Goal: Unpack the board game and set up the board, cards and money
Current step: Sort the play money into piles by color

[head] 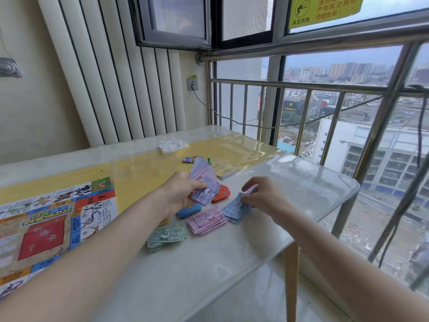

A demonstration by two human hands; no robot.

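Purple notes (204, 182) nr table edge (325, 217)

A glassed-in balcony of a high-rise flat, by the look of it: a glossy white table (232, 263) stands against a steel safety railing (301, 86) and tall windows, with city blocks and a building site far below. A yellow warning sticker (325, 10) marks the upper pane, a wall socket (192, 83) feeds a trailing cable, and a ribbed white radiator (111, 84), or possibly blinds, lines the wall.
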